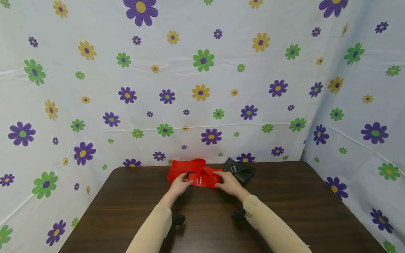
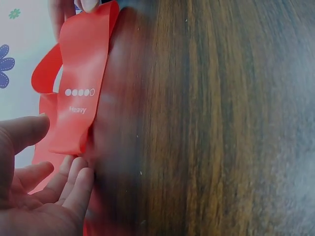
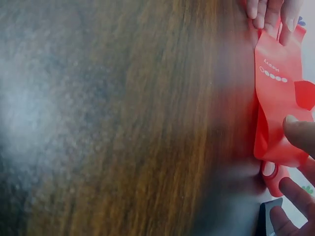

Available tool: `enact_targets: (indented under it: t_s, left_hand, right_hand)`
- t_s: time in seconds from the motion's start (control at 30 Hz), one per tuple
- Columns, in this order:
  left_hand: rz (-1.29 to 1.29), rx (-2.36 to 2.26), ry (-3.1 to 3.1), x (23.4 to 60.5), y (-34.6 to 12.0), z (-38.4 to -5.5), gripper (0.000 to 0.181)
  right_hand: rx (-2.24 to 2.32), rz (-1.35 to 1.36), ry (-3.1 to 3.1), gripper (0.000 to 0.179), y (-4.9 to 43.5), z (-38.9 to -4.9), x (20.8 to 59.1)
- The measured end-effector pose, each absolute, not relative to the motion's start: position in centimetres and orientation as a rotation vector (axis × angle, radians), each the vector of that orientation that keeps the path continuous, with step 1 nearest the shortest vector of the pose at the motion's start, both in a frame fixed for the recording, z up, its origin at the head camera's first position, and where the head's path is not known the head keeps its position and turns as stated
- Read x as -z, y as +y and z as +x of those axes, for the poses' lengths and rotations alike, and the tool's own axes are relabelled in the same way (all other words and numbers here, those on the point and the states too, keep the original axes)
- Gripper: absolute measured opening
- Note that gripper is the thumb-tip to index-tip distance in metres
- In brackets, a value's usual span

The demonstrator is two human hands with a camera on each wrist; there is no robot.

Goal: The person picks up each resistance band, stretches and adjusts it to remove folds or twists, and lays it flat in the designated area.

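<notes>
A red resistance band [image 1: 202, 180], printed with "Heavy" and a row of dots, lies near the table's far edge. My left hand [image 1: 180, 185] is at its left end; in the left wrist view the fingertips [image 2: 78, 169] touch that end from below, with the thumb apart from them. At the other end, my right hand [image 1: 230, 183] holds the band, its thumb [image 3: 298, 130] on the printed face and a finger behind the end. More red band [image 1: 188, 165] lies behind, partly hidden by the front loop and the left hand.
A black resistance band [image 1: 238, 170] lies just right of the red one, near my right hand. The dark wooden table [image 1: 133, 211] meets a white flowered cloth [image 1: 177, 116] at its far edge. Another flowered cloth side stands on the right.
</notes>
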State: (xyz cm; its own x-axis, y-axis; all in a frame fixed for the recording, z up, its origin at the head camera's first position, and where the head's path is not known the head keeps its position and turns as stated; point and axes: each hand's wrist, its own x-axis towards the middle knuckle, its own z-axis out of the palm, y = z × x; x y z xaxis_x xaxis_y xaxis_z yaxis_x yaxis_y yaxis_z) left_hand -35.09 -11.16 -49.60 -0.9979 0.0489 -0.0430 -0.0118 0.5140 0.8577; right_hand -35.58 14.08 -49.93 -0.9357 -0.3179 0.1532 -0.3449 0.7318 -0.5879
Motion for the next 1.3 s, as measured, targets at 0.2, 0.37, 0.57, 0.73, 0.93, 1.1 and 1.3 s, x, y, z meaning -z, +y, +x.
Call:
enact_targets:
  t_s: [0.2,0.37,0.57,0.73,0.93,1.1,1.3]
  left_hand:
    - [-0.024,-1.539,2.676,49.7,-11.0,-35.1,0.060]
    - [-0.025,-1.565,2.689,49.8,-11.0,-35.0,0.043]
    - [0.002,-1.590,2.681,49.7,-10.9,-34.9,0.021]
    - [0.004,-1.615,2.650,49.6,-11.1,-35.1,0.021]
    - [0.016,-1.597,2.665,49.8,-11.4,-35.1,0.022]
    - [0.018,-1.602,2.666,50.1,-11.7,-35.2,0.023]
    - [0.025,-1.616,2.643,49.9,-12.0,-35.0,0.021]
  right_hand:
    - [-0.953,0.537,-2.903,0.049,13.6,-35.7,50.1]
    - [-0.918,0.520,-2.897,0.040,13.4,-36.0,50.3]
    - [-0.865,0.487,-2.883,0.029,13.3,-36.4,50.3]
    - [-0.847,0.501,-2.855,0.022,13.1,-36.5,50.3]
    - [-0.860,0.503,-2.848,0.021,12.8,-36.6,50.5]
    - [-0.871,0.499,-2.842,0.020,12.9,-36.8,50.7]
    - [-0.974,0.485,-2.819,0.016,13.2,-36.7,50.2]
